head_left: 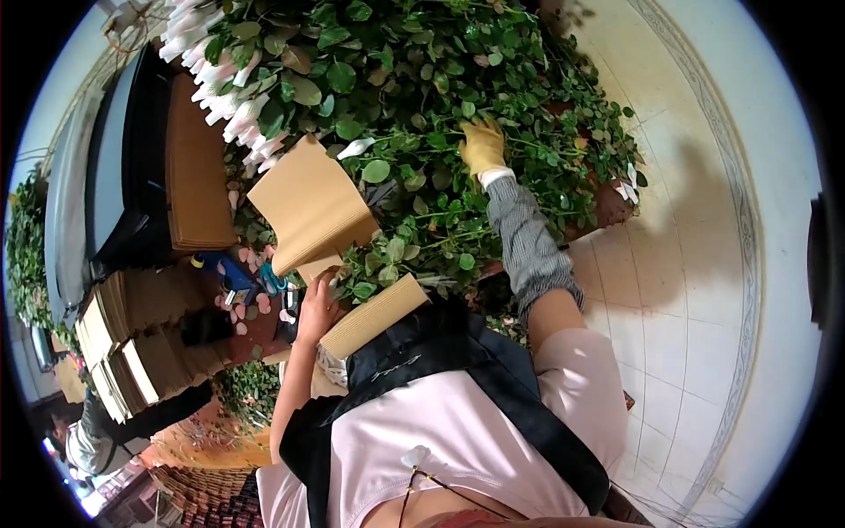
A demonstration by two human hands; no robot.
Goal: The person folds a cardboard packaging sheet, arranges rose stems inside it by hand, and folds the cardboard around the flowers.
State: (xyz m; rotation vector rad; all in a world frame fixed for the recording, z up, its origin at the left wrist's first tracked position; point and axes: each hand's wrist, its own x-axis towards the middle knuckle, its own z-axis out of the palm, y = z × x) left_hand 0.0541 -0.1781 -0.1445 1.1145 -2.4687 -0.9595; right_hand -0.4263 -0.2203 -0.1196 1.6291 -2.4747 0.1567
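Observation:
My left hand (pixel 319 310) is bare. Its fingers are bent at the lower edge of a folded cardboard sheet (pixel 310 204), beside some green leaves; what lies between them is hidden. A yellow glove covers my right hand (pixel 483 148), which reaches into a large heap of leafy green stems (pixel 422 84). The gloved fingers are curled down among the leaves, and what they hold is hidden. White-sleeved flower heads (pixel 251 119) line the heap's upper left side. Close to my body lies a corrugated cardboard piece (pixel 374 315).
Stacked cardboard (pixel 145 330) stands at the left, below a brown carton (pixel 195 167). A blue tool (pixel 236 283), teal-handled scissors (pixel 271 280) and pink petals lie on the table. Another person (pixel 88 444) is at lower left. Tiled floor (pixel 678 238) shows at right.

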